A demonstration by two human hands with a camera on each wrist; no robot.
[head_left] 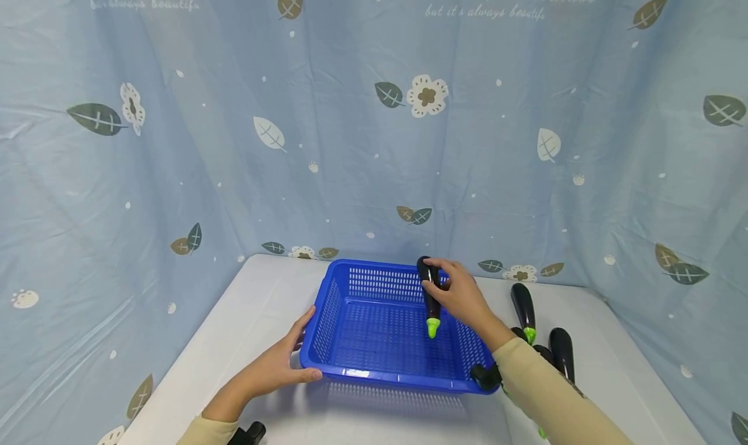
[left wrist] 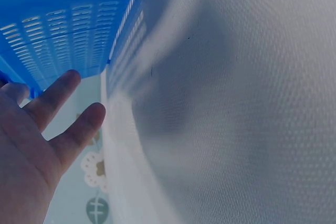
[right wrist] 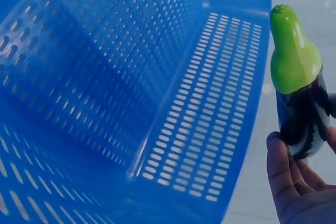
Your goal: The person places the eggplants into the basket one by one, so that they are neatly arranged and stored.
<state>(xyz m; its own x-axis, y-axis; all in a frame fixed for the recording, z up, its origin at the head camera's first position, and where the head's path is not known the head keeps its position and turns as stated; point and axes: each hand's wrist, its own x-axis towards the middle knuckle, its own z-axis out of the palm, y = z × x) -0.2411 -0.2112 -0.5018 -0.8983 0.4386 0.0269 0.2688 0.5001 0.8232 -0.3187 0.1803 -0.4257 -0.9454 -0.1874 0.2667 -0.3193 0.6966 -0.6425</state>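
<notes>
My right hand [head_left: 461, 295] pinches a dark purple eggplant [head_left: 433, 307] between thumb and fingers. The eggplant is held over the right part of a blue perforated plastic basket [head_left: 403, 384], its bright green stem end pointing down toward me. In the right wrist view that green cap [right wrist: 295, 61] shows clearly beside the basket's wall [right wrist: 210, 108]. At the basket's left side is my left hand [head_left: 277, 365], its thumb at the front left rim. Its fingers, spread and fairly straight, lie along the outside of the left wall in the left wrist view.
Several more eggplants [head_left: 562, 353] lie on the white table [head_left: 263, 302] right of the basket, partly hidden by my right forearm. A blue patterned curtain [head_left: 350, 139] hangs behind and on both sides. Black wrist cameras [head_left: 485, 375] sit on both wrists.
</notes>
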